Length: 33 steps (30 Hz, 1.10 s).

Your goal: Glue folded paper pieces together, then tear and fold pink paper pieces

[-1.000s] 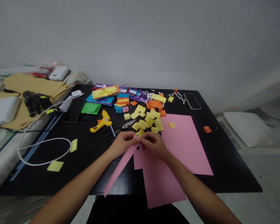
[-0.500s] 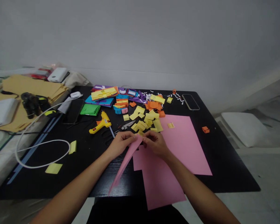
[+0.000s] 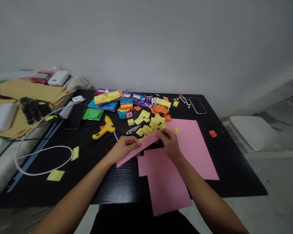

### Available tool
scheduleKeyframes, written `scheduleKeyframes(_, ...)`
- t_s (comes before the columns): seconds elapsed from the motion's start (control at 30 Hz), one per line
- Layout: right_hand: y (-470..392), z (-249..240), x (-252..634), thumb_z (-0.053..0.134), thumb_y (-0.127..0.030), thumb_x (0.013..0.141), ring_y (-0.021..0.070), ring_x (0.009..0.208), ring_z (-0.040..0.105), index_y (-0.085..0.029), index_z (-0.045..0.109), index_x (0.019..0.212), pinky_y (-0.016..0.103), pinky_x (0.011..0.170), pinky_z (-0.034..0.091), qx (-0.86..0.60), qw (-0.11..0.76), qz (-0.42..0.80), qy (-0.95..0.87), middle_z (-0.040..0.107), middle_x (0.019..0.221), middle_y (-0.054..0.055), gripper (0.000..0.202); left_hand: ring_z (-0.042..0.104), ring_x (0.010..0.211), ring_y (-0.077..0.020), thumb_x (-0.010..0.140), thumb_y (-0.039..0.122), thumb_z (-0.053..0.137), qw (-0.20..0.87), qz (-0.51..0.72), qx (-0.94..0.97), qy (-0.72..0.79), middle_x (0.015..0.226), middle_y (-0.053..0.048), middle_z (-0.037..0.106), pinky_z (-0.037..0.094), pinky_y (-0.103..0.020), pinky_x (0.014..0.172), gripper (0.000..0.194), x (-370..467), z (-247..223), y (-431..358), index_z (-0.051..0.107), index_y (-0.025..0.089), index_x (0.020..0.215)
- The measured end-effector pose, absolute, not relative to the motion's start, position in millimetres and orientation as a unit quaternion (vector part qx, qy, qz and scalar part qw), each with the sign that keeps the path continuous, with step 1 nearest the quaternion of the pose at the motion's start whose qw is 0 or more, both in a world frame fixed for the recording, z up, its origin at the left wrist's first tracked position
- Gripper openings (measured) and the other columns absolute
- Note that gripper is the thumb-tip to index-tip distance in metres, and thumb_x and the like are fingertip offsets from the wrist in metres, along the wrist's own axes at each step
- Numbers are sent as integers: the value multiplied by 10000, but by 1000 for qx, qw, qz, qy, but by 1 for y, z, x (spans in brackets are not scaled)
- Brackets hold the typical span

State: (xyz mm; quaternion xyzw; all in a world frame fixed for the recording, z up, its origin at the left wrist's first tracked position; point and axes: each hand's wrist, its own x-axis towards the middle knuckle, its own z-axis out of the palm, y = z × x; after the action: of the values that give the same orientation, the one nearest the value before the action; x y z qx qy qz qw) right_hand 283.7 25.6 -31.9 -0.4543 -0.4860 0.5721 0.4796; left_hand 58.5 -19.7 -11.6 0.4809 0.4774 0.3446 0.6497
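Note:
A narrow strip of pink paper (image 3: pixel 140 148) slants upward to the right between my hands, above the black table. My left hand (image 3: pixel 125 148) is closed on its left part, thumb on the near face. Its upper right end is pinched by my right hand (image 3: pixel 169 142). Under my right forearm lies a notched pink sheet (image 3: pixel 167 185), beside a larger pink sheet (image 3: pixel 197 149) with a small yellow folded piece (image 3: pixel 177 129) on it. Just beyond my hands is a pile of yellow paper pieces (image 3: pixel 146 130), with scissors (image 3: pixel 133 130) at its left.
A yellow glue gun (image 3: pixel 104 127) lies left of the scissors. Folded coloured papers (image 3: pixel 108 97) are stacked at the back. Phones rest at the back right (image 3: pixel 197 105) and left (image 3: pixel 75 116). A white cable (image 3: pixel 45 148) loops over the left side. An orange piece (image 3: pixel 213 133) sits far right.
The pink paper has turned from a steep, edge-on position to a flatter slant showing its face. My right hand has moved right and up, away from my left hand.

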Motion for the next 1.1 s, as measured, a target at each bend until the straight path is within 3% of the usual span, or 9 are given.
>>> scheduleKeyframes(0.13,38,-31,294,793,-438,802,122,597,583,-204,652,795,270,605,520,-479,562,532,-414,583,706,-36,273,685,552,-154,739,465,860,616,382,464,510,648,-62,736,559,-244,539,370,32,-2,-8,714,126,741)
scheduleKeyframes(0.23,39,-31,296,772,-396,788,125,591,578,-205,634,759,276,604,530,-453,546,572,-411,575,681,-38,237,635,496,-126,678,432,894,558,500,397,531,619,-35,704,523,-214,470,375,23,-1,-1,694,121,737)
scheduleKeyframes(0.3,37,-29,296,763,-343,749,133,569,580,-201,625,717,281,578,525,-418,474,643,-432,582,645,-36,200,585,464,-101,694,417,875,517,576,354,525,582,0,658,492,-197,440,354,24,-2,0,671,130,728)
scheduleKeyframes(0.37,33,-25,296,750,-299,712,151,575,603,-187,658,713,285,568,516,-367,342,722,-476,624,640,-17,145,537,435,-81,728,397,847,497,605,348,515,538,28,609,460,-183,420,329,27,-3,-1,643,141,701)
scheduleKeyframes(0.43,27,-20,293,755,-287,702,164,650,639,-167,728,790,279,609,515,-318,226,764,-514,692,724,16,151,498,402,-68,747,396,830,513,577,379,510,516,36,590,425,-178,395,331,34,-5,-4,624,145,681)
scheduleKeyframes(0.47,24,-19,291,769,-296,705,161,706,648,-167,752,845,267,641,509,-307,210,770,-519,714,793,23,191,488,388,-67,749,406,828,534,544,401,508,512,35,593,412,-179,381,335,38,-6,-7,628,144,688)
scheduleKeyframes(0.63,10,-21,273,798,-455,808,136,700,580,-198,744,879,246,632,448,-345,302,714,-529,673,783,-1,271,534,388,-95,751,489,824,633,374,481,478,521,17,619,424,-197,381,391,64,-12,-20,650,140,732)
scheduleKeyframes(0.8,10,-29,269,782,-505,838,128,642,523,-198,707,787,256,603,416,-355,331,653,-581,624,704,-19,319,538,403,-89,782,547,800,648,354,499,454,525,20,612,424,-192,403,431,76,-18,-26,656,143,742)
scheduleKeyframes(1.1,6,-28,266,811,-477,804,156,705,617,-203,700,776,285,681,488,-368,333,655,-569,689,744,-5,297,556,408,-94,833,548,776,647,321,525,451,536,12,626,436,-195,411,435,76,-23,-30,650,146,724)
